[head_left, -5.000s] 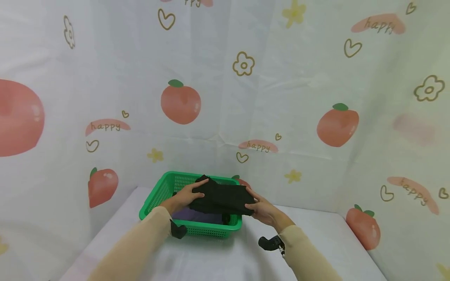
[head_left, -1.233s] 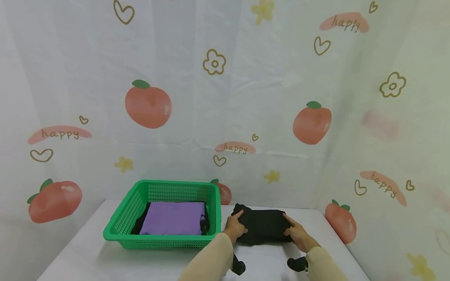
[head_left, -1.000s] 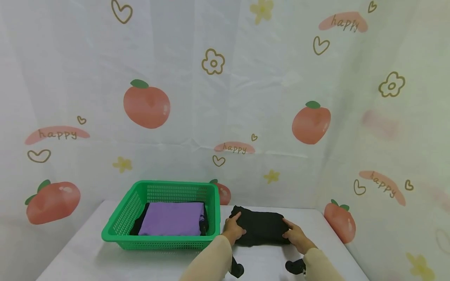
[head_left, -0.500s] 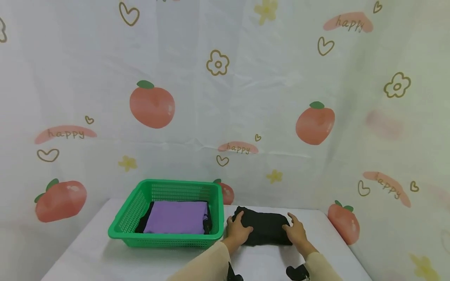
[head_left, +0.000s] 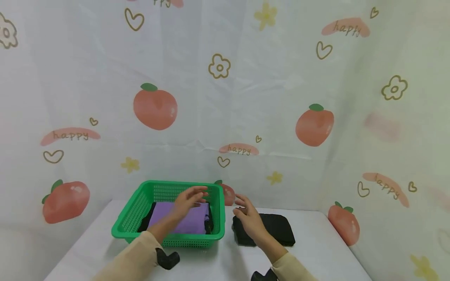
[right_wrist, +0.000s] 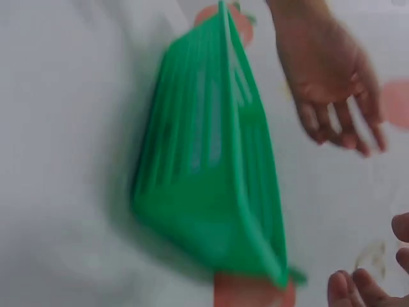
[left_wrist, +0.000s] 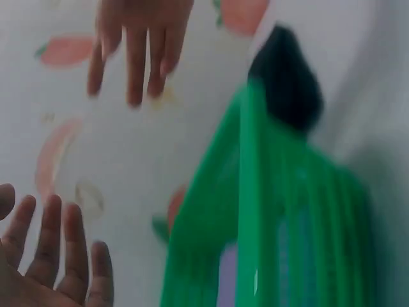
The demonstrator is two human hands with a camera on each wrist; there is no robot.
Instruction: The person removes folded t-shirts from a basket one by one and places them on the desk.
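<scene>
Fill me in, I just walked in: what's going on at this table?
A person is handling folded clothes. A folded black garment lies on the table right of the green basket. Both hands are open: the left hand hovers over the purple garment in the basket, the right hand above the black garment's left end.

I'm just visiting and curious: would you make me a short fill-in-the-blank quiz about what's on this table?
1. The basket is coloured ____.
2. The top folded cloth in the basket is ____.
3. The black folded cloth lies on the table, to the basket's ____.
4. The left hand hovers above the ____.

Missing words: green; purple; right; basket
</scene>
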